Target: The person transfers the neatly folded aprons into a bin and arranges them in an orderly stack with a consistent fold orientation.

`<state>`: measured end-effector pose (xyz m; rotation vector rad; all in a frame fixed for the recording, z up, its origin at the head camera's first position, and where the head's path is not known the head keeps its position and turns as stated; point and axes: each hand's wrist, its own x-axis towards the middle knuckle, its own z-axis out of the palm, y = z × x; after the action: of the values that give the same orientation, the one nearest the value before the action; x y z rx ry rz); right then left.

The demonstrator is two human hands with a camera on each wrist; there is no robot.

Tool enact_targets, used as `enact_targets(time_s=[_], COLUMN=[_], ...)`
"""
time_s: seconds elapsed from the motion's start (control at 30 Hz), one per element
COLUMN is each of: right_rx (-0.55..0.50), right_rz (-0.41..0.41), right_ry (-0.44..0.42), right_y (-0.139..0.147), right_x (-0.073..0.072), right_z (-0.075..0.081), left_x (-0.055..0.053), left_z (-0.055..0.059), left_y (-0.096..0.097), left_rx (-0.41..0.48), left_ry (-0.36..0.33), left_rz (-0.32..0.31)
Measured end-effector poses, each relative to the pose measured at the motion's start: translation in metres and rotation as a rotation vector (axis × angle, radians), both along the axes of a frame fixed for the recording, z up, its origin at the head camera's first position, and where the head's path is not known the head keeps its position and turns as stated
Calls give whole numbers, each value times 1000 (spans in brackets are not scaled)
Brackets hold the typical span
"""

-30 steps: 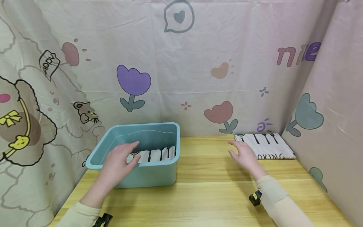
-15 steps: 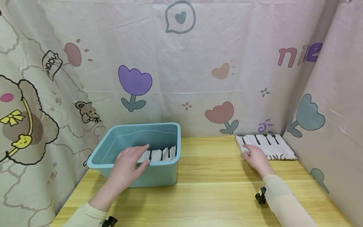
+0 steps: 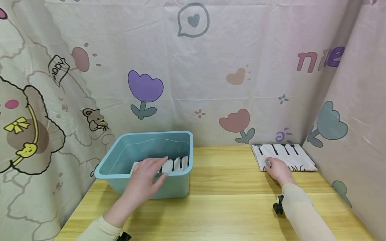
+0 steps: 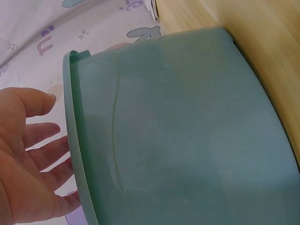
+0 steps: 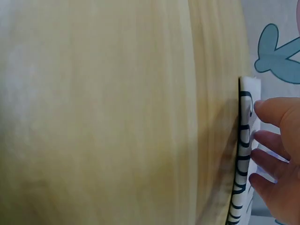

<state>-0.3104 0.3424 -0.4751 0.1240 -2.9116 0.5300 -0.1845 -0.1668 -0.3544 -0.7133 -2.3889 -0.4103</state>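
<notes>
My left hand (image 3: 146, 180) is held over the front rim of a blue-green plastic tub (image 3: 176, 185), thumb and fingers apart with nothing between them. In the left wrist view its fingers (image 4: 51, 152) are right at the tub's rim. Inside the tub lies a white cloth (image 3: 183, 162) printed with black utensils, partly hidden by the hand and rim. At the right, my right hand (image 3: 278, 170) is over the near left part of a folded white cloth (image 3: 278, 150) with black utensils and lettering. The right wrist view shows its spread fingertips (image 5: 255, 154) close at the cloth's surface.
The tub and folded cloth are on a wood-grain table (image 3: 223, 201). A printed curtain (image 3: 199, 67) hangs behind, and more printed curtain closes in both sides. A small black camera (image 3: 278, 205) is strapped at the right wrist.
The right hand has moved rightward and down onto the folded cloth. My left hand has shifted right along the tub's front rim. Tub and cloths have stayed in place.
</notes>
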Motion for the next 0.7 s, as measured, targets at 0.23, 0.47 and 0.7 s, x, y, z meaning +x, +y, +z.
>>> enact_targets(time_s=[0.23, 0.47, 0.7], right_rx=[9, 44, 58], right_rz=[1, 10, 1], right_ry=[-38, -43, -56], right_y=[6, 6, 2], right_x=[0, 0, 1], right_z=[-3, -4, -5], left_x=[-5, -11, -14], left_z=[-6, -12, -11], left_y=[9, 22, 38], left_rx=[-20, -16, 15], left_ry=[39, 64, 50], left_rz=[-47, -103, -133])
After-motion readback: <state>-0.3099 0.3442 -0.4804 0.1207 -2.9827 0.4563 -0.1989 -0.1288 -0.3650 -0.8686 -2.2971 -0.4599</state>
